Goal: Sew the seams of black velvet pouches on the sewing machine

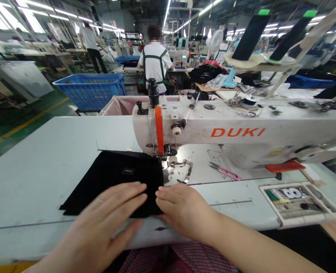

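Black cloth (99,170) lies under my flat, wide left grip (105,216), maybe to steady it; I can't tell if my right grip (183,206) pinches its edge.

"DUKI" (238,132), orange caps, on machine (241,120) arm. Small dark label (128,171) on black cloth (101,176): pale lettering, too small to read surely. Ruler strip (234,204) along table (79,138) front: graduations visible, numbers illegible. Yellow sticker (278,151) under machine arm: unreadable.
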{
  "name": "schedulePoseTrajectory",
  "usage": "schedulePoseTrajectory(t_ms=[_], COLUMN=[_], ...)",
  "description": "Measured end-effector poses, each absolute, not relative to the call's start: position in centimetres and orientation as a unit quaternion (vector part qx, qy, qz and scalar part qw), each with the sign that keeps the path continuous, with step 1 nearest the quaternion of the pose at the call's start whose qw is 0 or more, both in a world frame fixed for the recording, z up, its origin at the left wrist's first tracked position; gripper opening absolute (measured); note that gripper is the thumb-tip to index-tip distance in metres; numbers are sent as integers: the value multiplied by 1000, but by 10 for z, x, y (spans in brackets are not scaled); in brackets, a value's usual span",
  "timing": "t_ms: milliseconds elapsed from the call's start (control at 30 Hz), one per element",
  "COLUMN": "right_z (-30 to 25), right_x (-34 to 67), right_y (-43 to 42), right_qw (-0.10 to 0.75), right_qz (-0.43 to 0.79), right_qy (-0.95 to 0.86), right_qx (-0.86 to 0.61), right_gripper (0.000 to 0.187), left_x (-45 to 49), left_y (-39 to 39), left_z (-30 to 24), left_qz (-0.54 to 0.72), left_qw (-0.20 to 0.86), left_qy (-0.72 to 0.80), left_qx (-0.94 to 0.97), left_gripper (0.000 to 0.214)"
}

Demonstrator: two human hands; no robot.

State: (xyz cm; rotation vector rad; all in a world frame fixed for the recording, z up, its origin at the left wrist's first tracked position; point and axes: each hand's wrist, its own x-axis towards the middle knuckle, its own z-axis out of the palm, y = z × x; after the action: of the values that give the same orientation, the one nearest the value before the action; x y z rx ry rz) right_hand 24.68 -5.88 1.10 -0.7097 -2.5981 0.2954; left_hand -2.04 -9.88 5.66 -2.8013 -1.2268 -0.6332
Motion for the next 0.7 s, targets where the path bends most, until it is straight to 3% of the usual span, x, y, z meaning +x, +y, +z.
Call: schedulePoseTrajectory(t_ms=[133, 233, 400, 567, 700], right_z=[35, 40, 18, 9, 15], right_x=[277, 298, 284, 269, 274], right_y=[-57, -40, 4, 7, -36], right_qw=[172, 141, 142, 175, 198], right_qz=[159, 104, 1, -29, 75], right_qy=[-934, -927, -899, -890, -919], right_qx=[-269, -332, -415, -419, -331], right_gripper=[34, 44, 11, 16, 21], left_x=[20, 17, 9, 12, 12], left_y=[-93, -86, -87, -90, -88], left_z=[15, 11, 13, 1, 1], left_qz=[-156, -157, -134, -192, -249], left_qw=[-32, -67, -91, -111, -174], left_qy=[-364, -367, -380, -419, -500], left_qx=[-918, -914, -911, -880, -811], left_gripper=[39, 31, 45, 41, 24])
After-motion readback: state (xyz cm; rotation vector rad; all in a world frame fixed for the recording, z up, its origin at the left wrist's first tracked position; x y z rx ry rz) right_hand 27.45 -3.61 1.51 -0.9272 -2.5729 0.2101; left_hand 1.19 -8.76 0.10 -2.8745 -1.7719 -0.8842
